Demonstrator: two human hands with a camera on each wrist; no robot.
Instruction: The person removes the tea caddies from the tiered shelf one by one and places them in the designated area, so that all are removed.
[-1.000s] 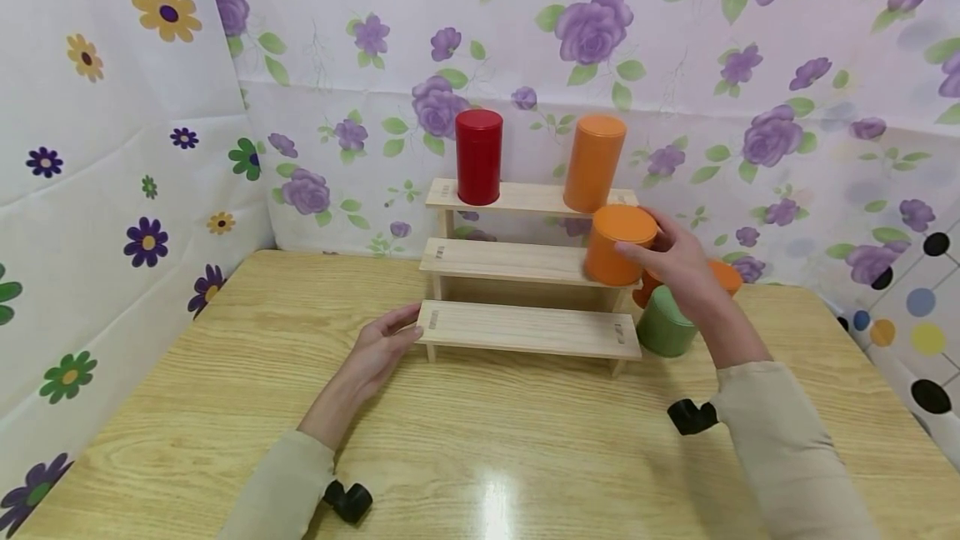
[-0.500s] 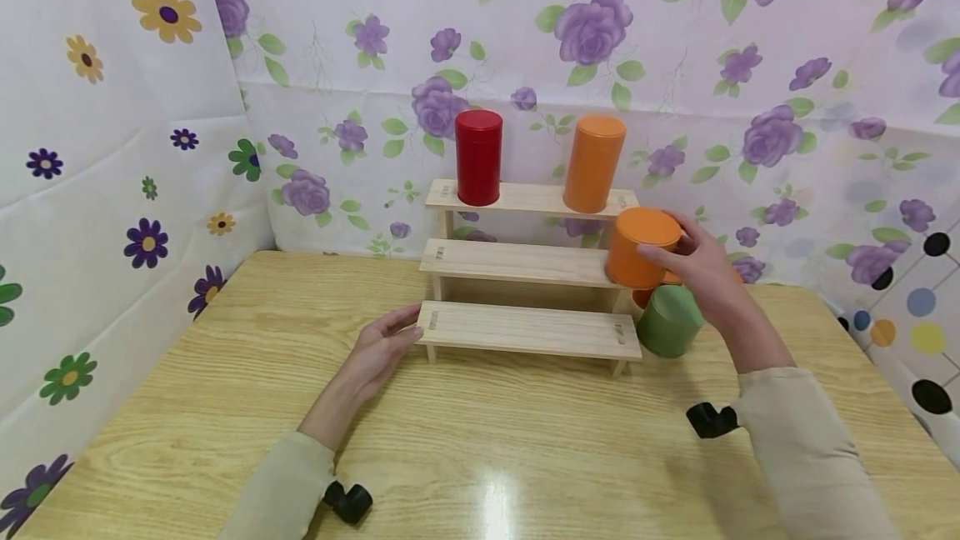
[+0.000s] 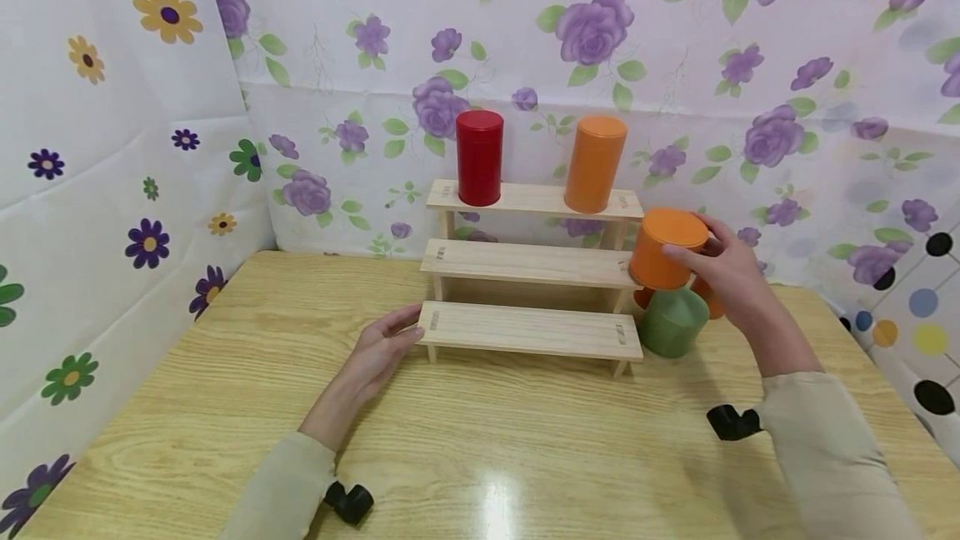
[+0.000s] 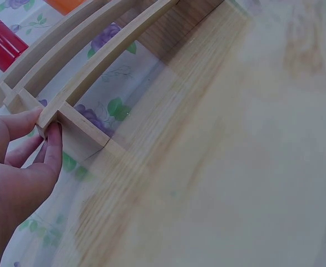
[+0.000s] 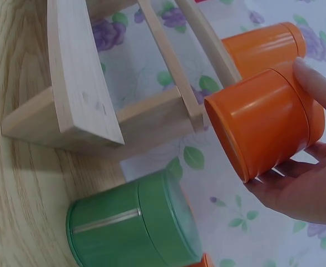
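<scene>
The counter is yellow-brown wood with a shiny spot near the front. A wooden three-step shelf stands on it. The top step holds a red can on the left and an orange can on the right. Right of the shelf, a green can sits on the counter.

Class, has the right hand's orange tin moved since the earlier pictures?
Yes, rightward: in the head view, the orange tin is mostly beyond the right end of the middle shelf.
</scene>
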